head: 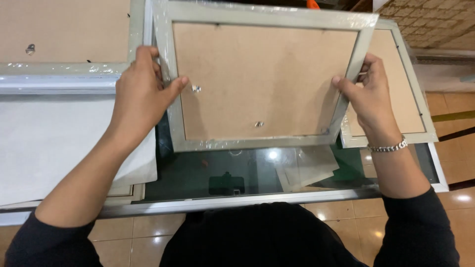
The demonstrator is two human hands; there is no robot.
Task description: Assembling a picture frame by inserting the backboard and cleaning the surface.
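The frame (262, 79) is held back-side up above the glass table (208, 173), its brown backing board (257, 74) facing the camera so the small metal clips show. The left hand (141, 94) clasps the left rail, thumb on the board; the right hand (368, 96) clasps the right rail likewise, keeping it level. More frames (396, 99) lie beneath and beside it.

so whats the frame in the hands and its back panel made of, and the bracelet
Frame: looks like grey painted wood or plastic, under glossy, crinkled clear wrap. Back panel: matte brown fibreboard, probably, with small metal hangers. Bracelet on the right wrist: shiny silver links, apparently metal.
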